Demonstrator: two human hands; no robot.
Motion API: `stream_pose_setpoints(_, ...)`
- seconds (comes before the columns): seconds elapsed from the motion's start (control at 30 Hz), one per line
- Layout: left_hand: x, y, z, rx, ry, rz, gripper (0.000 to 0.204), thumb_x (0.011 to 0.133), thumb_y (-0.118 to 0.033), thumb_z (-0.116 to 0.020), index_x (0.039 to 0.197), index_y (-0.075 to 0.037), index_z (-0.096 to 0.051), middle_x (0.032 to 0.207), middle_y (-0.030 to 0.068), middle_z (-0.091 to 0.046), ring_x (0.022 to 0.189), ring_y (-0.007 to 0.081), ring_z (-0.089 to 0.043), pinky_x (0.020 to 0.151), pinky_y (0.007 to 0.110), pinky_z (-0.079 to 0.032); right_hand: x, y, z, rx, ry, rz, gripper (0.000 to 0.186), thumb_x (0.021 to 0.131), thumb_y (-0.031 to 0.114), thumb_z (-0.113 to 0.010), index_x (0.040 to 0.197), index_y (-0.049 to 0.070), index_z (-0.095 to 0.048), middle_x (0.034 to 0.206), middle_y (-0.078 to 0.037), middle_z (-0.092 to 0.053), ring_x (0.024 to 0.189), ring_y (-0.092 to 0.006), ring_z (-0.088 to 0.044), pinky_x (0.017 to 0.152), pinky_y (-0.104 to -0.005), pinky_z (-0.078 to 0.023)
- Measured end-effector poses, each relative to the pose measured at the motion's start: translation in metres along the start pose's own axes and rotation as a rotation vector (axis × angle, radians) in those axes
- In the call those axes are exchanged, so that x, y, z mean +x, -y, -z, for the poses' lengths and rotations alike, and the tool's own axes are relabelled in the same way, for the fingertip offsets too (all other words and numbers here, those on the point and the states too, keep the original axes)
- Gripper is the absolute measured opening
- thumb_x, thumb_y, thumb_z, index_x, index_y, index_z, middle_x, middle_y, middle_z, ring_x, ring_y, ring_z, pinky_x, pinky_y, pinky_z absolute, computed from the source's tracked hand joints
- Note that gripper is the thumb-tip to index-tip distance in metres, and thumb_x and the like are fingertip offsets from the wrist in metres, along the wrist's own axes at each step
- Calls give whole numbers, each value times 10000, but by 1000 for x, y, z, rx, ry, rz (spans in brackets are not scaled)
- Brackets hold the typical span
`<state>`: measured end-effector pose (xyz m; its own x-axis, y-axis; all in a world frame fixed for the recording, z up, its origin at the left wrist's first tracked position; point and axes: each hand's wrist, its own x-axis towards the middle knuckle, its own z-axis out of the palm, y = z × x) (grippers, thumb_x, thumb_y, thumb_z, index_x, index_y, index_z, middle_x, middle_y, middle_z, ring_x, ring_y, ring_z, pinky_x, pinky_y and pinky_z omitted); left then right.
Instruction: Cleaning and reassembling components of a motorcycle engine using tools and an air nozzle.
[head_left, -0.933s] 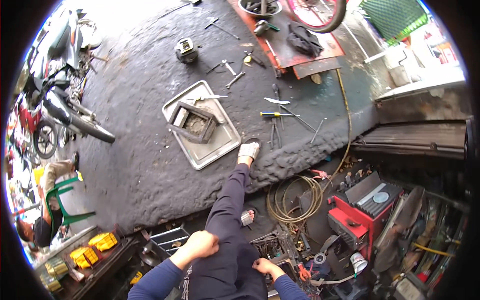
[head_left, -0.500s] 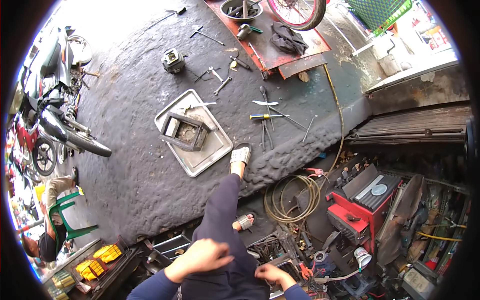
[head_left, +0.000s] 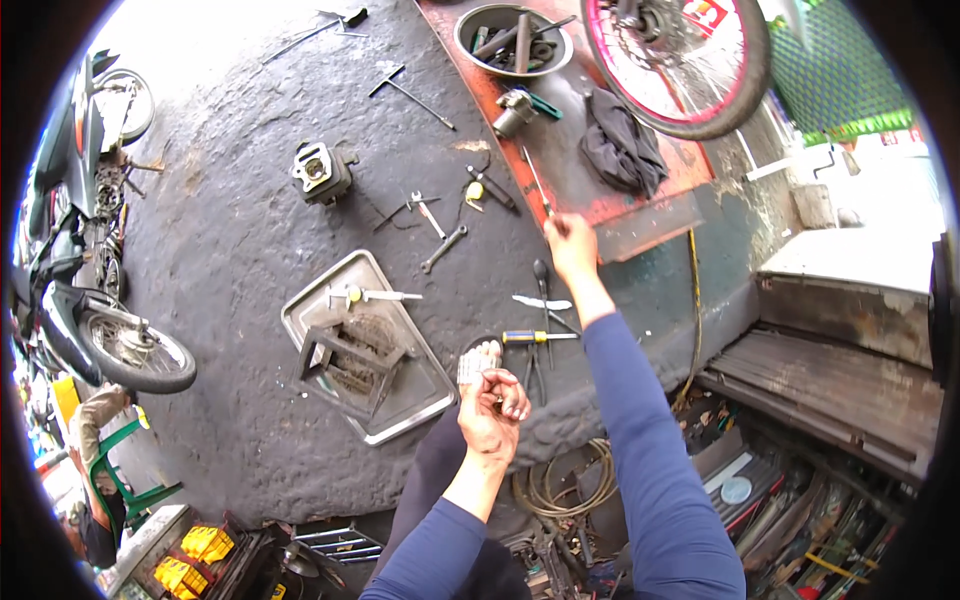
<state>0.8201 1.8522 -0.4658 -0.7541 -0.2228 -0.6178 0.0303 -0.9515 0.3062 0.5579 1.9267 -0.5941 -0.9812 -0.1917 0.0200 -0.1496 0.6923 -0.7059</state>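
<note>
Thin-shafted tool (head_left: 535,177) lies along the left edge of the red surface (head_left: 575,167), its dark handle end toward the person. The right hand (head_left: 572,248) reaches to that edge, fingers bent down at the handle; I cannot tell whether they have closed round it. The left hand (head_left: 492,415) is apart from the surface, on its near side and further left, palm up with fingers loosely curled in; whether anything sits inside them I cannot tell. Of the two hands, neither presses against the other.

At the far end of the surface stands a metal bowl (head_left: 497,72) holding dark bars (head_left: 523,42). Nearer on it, a cylindrical metal part (head_left: 515,114) rests beside a green tool (head_left: 545,104), with a dark cloth (head_left: 620,145) to their right. A pink-rimmed wheel (head_left: 690,128) overlaps the surface's right side in view.

On the ground left of the surface are a wrench (head_left: 444,250) and, further off, an engine cylinder (head_left: 325,178). Left of the surface and nearer lies a tray (head_left: 425,390) bearing a dark frame (head_left: 318,355).
</note>
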Motion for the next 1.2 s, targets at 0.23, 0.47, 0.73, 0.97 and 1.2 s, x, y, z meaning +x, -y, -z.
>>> stream_pose_setpoints(0.23, 90, -33, -12, -18, -72, 30, 515, 984, -473, -354, 898, -39, -618, 617, 42, -434, 473, 131, -335, 502, 296, -334, 152, 12, -105, -327, 184, -150, 163, 837, 239, -703, 930, 106, -712, 1029, -94, -633, 956, -283, -647, 819, -401, -518)
stream_pose_setpoints(0.47, 115, -27, -25, -30, -126, 44, 509, 969, -474, -386, 900, -18, -603, 540, 25, -373, 498, 154, -350, 518, 308, -319, 177, 19, -127, -658, 187, -189, 200, 845, 233, -665, 946, 65, -701, 1090, -148, -625, 982, -289, -662, 843, -410, -533)
stream_pose_setpoints(0.73, 97, -3, -16, 466, -404, -122, 116, 920, -101, -628, 940, 9, -659, 626, 4, -561, 517, 70, -478, 491, 236, -404, 52, 43, -24, 339, 67, -154, 121, 780, 114, -683, 772, 5, -632, 690, -103, -614, 625, -171, -597, 575, -331, -457)
stream_pose_setpoints(0.97, -6, 40, 18, 989, 114, -95, 175, 878, -12, -673, 1049, 21, -681, 897, 32, -680, 742, 54, -592, 678, 200, -499, -246, 76, 126, 444, 101, -207, 138, 775, 16, -689, 895, -11, -626, 779, -54, -546, 612, -106, -509, 543, -263, -430)
stream_pose_setpoints(1.2, -155, 72, 50, 935, 166, 277, 135, 872, -47, -700, 993, 7, -676, 792, -11, -653, 655, 22, -526, 571, 171, -405, -414, 95, 199, 208, 25, -310, 126, 749, 79, -699, 839, 23, -632, 796, -87, -578, 648, -226, -619, 584, -336, -500)
